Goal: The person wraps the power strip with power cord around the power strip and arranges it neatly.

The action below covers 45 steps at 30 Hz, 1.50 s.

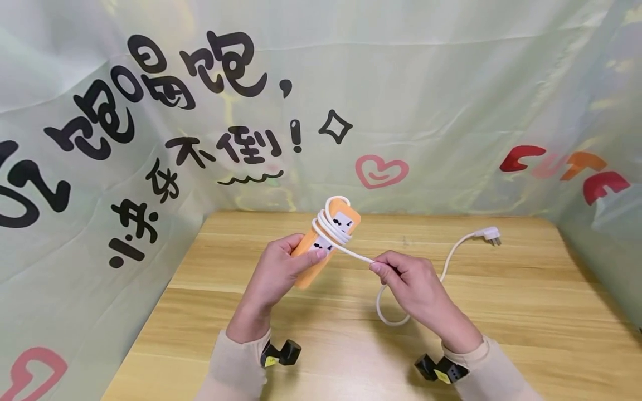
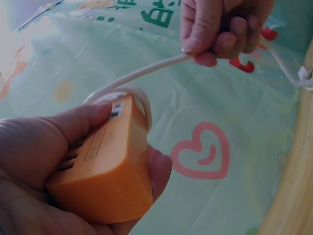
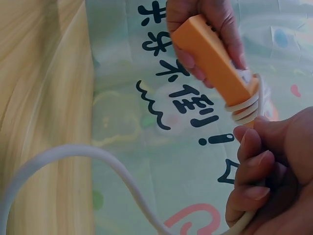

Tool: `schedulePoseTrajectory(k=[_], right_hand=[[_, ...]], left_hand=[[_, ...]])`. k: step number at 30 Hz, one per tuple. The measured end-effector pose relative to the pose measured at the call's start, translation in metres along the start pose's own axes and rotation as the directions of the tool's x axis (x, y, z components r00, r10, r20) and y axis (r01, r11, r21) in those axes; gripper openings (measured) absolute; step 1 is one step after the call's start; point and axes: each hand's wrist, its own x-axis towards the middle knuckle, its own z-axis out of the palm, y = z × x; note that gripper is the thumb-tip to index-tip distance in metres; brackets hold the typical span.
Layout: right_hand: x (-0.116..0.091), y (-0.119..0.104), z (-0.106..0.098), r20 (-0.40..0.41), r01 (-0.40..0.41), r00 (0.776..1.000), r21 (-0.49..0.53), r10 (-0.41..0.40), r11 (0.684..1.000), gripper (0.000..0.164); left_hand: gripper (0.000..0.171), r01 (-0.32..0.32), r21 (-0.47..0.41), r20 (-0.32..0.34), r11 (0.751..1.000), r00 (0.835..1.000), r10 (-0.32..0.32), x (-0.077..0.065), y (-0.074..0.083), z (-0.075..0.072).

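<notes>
An orange power strip (image 1: 307, 278) with white socket panels is held up over the table, tilted. My left hand (image 1: 276, 270) grips its near end, thumb across the socket face. Several turns of white cord (image 1: 331, 229) wrap round the strip's far half. From there the cord runs taut to my right hand (image 1: 408, 281), which pinches it between thumb and curled fingers, to the right of the strip. In the right wrist view, the loose cord (image 3: 73, 151) leaves the bottom of that hand in a curve. Its white plug (image 1: 489, 234) lies on the table at the back right.
The wooden table (image 1: 521, 312) extends under both hands. Pale printed curtains (image 1: 451, 100) enclose it at the back and both sides. A loop of slack cord (image 1: 393, 323) hangs below the right hand. Black cameras (image 1: 282, 353) are strapped to both wrists.
</notes>
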Motion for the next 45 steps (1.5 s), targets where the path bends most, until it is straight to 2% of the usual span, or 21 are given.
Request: schedulePoseTrajectory(k=[8,11,13,16,19,21,24,28,33,37,41,45], right_hand=[[0.002,0.005,0.004,0.115,-0.112,0.986,-0.09,0.122,0.99,0.031],[0.003,0.008,0.004,0.136,-0.135,0.979,-0.131,0.152,0.982,0.039],[0.003,0.01,0.004,0.142,-0.141,0.976,-0.157,0.164,0.978,0.044],[0.002,0.013,0.005,0.138,-0.143,0.975,-0.193,0.172,0.971,0.044],[0.002,0.016,0.005,0.153,-0.133,0.974,-0.21,0.167,0.968,0.034],[0.002,0.018,0.005,0.186,-0.117,0.97,-0.201,0.156,0.973,0.025],[0.001,0.021,0.002,0.278,-0.108,0.95,-0.136,0.142,0.985,0.016],[-0.001,0.025,-0.003,0.377,-0.108,0.918,-0.063,0.124,0.992,0.021],[-0.001,0.028,-0.003,0.376,-0.029,0.925,-0.085,0.059,0.996,0.026],[-0.002,0.031,0.002,0.386,0.004,0.921,-0.129,0.046,0.992,0.034],[-0.002,0.036,0.008,0.407,-0.008,0.91,-0.189,0.085,0.982,0.043],[-0.002,0.041,0.013,0.423,-0.019,0.899,-0.225,0.115,0.974,0.05]], left_hand=[[0.028,-0.031,-0.008,0.144,0.999,0.989,0.032,-0.004,0.0,-0.006],[0.027,-0.033,0.007,0.2,0.999,0.979,0.031,-0.004,-0.001,-0.009],[0.027,-0.029,0.007,0.252,1.0,0.967,0.026,-0.004,-0.001,-0.011],[0.024,-0.048,0.02,0.333,0.999,0.942,0.038,-0.005,-0.002,-0.014],[0.023,-0.091,0.057,0.42,0.994,0.906,0.059,-0.004,-0.004,-0.015],[0.021,-0.12,0.098,0.466,0.988,0.883,0.061,-0.004,-0.005,-0.015],[0.018,-0.145,0.137,0.526,0.98,0.849,0.052,-0.004,-0.006,-0.015],[0.016,-0.175,0.164,0.578,0.971,0.815,0.049,-0.004,-0.007,-0.014],[0.017,-0.219,0.168,0.635,0.961,0.77,0.064,-0.007,-0.007,-0.014],[0.021,-0.25,0.167,0.688,0.954,0.723,0.069,-0.011,-0.006,-0.014],[0.021,-0.325,0.202,0.729,0.924,0.68,0.08,-0.013,-0.005,-0.012],[0.018,-0.38,0.272,0.75,0.884,0.66,0.053,-0.015,-0.004,-0.008]])
